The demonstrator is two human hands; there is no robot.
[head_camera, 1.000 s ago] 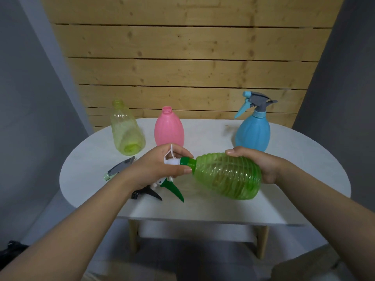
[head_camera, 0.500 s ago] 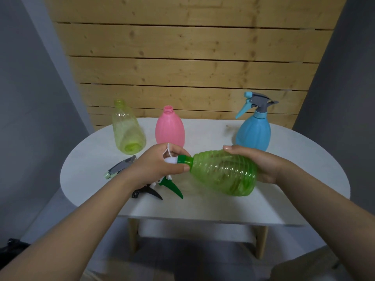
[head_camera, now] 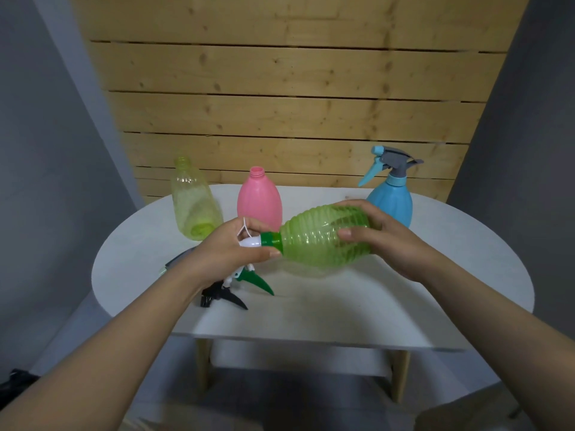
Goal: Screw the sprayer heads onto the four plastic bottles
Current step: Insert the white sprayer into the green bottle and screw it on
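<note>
The green ribbed bottle (head_camera: 323,237) is held on its side above the white desk (head_camera: 357,306), neck pointing left, and it is gripped round its wide body by the right hand (head_camera: 382,241), whose fingers (head_camera: 357,209) are curled over the top while the thumb is pressed to the near side. At the neck, a white and green sprayer head (head_camera: 259,242) is clasped by the left hand (head_camera: 231,250), fingers wrapped tightly round it, with its green collar seated against the bottle's mouth and the green trigger seen hanging below the hand. How far the collar is threaded on cannot be told. On the desk beneath the left wrist, a black sprayer head (head_camera: 222,296) is lying loose, and a grey sprayer head (head_camera: 179,262) is partly hidden behind the forearm. At the back, a yellow bottle (head_camera: 194,203) and a pink bottle (head_camera: 259,202) are standing upright with open necks, just beside each other. To the right, the blue bottle (head_camera: 393,200) is standing upright with its blue and grey sprayer already fitted, just behind the right hand. A slatted wooden wall (head_camera: 295,98) is seen behind the desk.
</note>
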